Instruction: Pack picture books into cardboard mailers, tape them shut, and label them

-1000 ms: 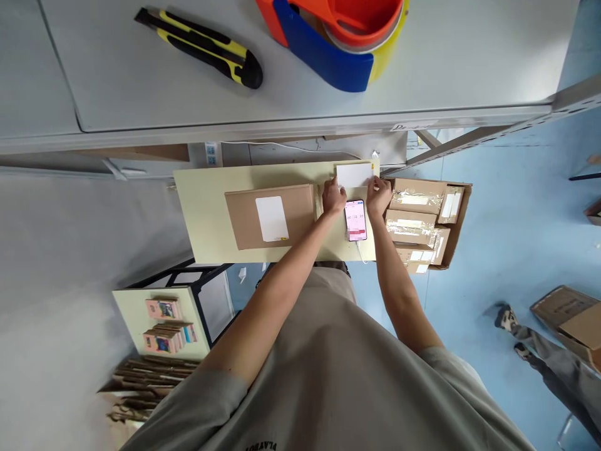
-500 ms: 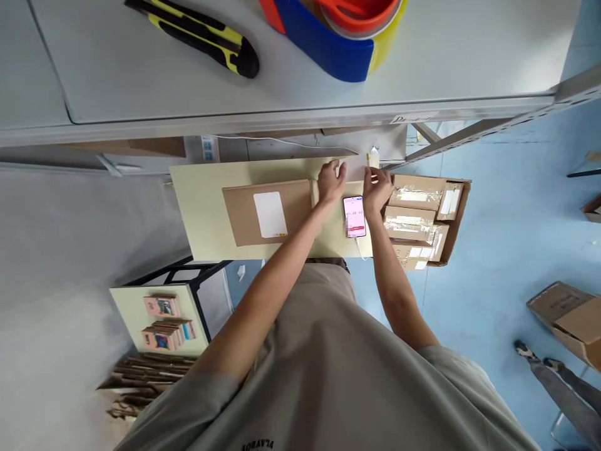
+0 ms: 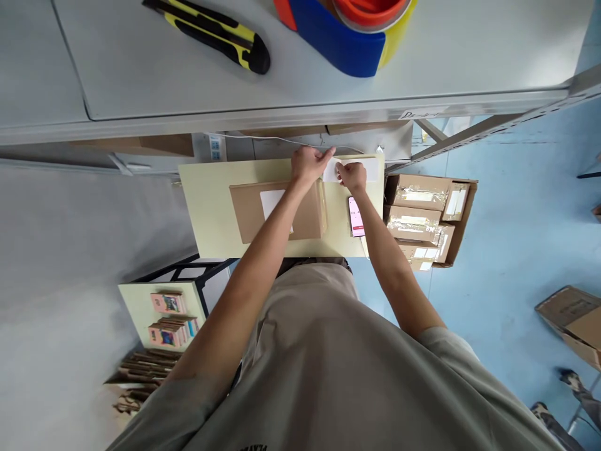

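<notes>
On the pale yellow table point(image 3: 206, 207), a flat brown cardboard package point(image 3: 244, 213) bears a white label point(image 3: 272, 202), partly covered by my left forearm. My left hand point(image 3: 308, 164) is at the table's far edge, above the package's far right corner. Its thumb stretches right over white paper point(image 3: 370, 168); the other fingers are mostly hidden. My right hand point(image 3: 352, 176) has its fingers pinched together at the paper, which shows on both sides of it. A phone point(image 3: 356, 218) with a pink screen lies under my right wrist, partly hidden, with a white cable attached.
An open carton point(image 3: 462, 225) of taped brown boxes stands right of the table. Across the front, a grey shelf point(image 3: 188, 94) carries a yellow-black utility knife point(image 3: 211, 34) and a blue-red tape dispenser point(image 3: 342, 44). Lower left is a side table point(image 3: 136, 300) with books. A person's feet point(image 3: 547, 416) show lower right.
My right hand has moved left from the table's right end, its fingers now pinched at the paper. My left hand has shifted left and farther away. The view has tilted slightly.
</notes>
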Tool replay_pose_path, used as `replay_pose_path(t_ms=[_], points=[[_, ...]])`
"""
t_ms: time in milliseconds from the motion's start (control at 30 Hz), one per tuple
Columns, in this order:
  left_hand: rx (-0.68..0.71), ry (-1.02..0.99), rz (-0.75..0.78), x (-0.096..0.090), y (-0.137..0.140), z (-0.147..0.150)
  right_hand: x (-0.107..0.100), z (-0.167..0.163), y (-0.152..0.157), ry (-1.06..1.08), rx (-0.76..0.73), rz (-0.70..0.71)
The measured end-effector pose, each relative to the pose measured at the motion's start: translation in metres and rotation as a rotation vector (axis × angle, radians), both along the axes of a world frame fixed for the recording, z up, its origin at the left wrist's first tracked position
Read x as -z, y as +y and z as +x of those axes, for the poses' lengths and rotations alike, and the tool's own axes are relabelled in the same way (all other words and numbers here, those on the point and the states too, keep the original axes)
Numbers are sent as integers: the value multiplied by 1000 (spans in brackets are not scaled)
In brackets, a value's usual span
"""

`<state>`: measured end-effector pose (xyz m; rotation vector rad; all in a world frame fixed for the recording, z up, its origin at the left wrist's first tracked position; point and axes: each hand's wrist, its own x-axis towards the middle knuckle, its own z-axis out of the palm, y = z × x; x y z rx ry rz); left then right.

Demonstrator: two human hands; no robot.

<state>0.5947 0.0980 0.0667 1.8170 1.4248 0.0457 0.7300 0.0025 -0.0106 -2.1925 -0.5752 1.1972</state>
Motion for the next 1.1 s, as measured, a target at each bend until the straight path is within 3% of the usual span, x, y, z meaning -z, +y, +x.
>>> replay_pose_path(t_ms=[200, 700, 867, 1000, 1100], points=[[26, 148, 37, 8, 2, -3, 13, 4, 2, 29, 88, -50], [-58, 110, 33, 13, -5, -5, 28, 10, 13, -34, 98, -100], [-112, -11, 18, -10, -13, -5, 17, 9, 12, -67, 78, -120], [-141, -98, 53, -47, -13, -17, 9, 7, 13, -77, 83, -132], [-156, -185, 53, -79, -23, -47, 1, 7, 15, -60, 78, -166]])
